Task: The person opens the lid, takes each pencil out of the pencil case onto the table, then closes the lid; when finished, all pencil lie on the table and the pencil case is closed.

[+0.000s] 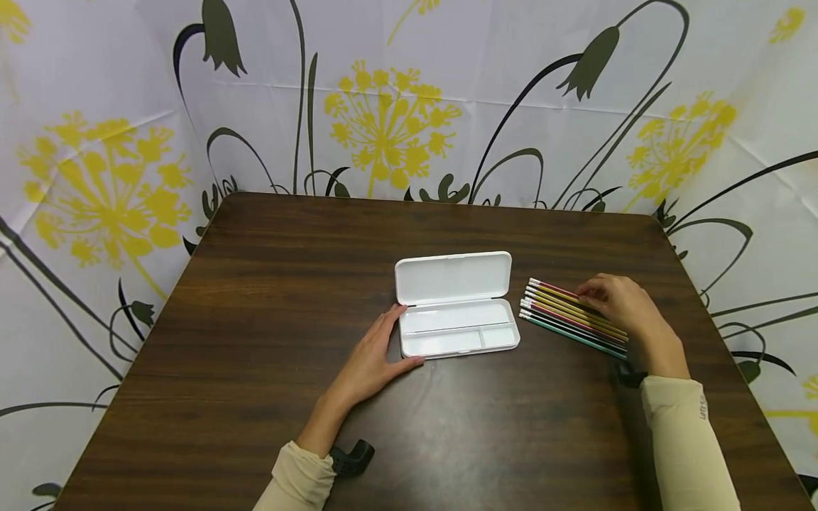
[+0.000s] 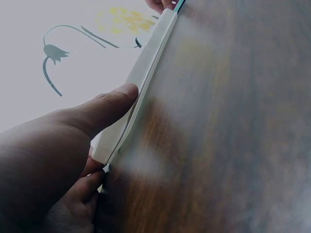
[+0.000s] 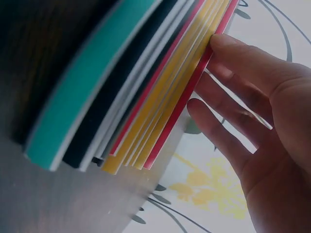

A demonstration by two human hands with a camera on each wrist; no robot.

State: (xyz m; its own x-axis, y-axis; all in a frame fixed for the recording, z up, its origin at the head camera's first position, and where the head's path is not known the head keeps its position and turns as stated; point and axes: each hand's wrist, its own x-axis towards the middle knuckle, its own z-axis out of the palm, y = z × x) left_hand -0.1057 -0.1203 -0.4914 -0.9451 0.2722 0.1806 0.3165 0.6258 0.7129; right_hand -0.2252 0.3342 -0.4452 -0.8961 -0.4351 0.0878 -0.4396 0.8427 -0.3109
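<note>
A white pencil case (image 1: 456, 328) lies on the table with its lid (image 1: 454, 278) raised at the back; its compartments hold nothing. My left hand (image 1: 373, 362) holds the case at its left end, thumb on the front side and fingers round the left side. The left wrist view shows the thumb (image 2: 114, 104) against the case's side wall (image 2: 146, 68). To the right of the case lies a row of pencils (image 1: 569, 316) in red, yellow, black and green, white-tipped at the left. My right hand (image 1: 616, 301) pinches the red pencil (image 3: 182, 99) at the row's far edge.
The dark wood table (image 1: 255, 298) carries the case and the pencils. Behind it and at its sides hangs a white cloth (image 1: 255, 106) with yellow and grey-green flowers. A black wrist strap piece (image 1: 353, 458) sits at my left wrist.
</note>
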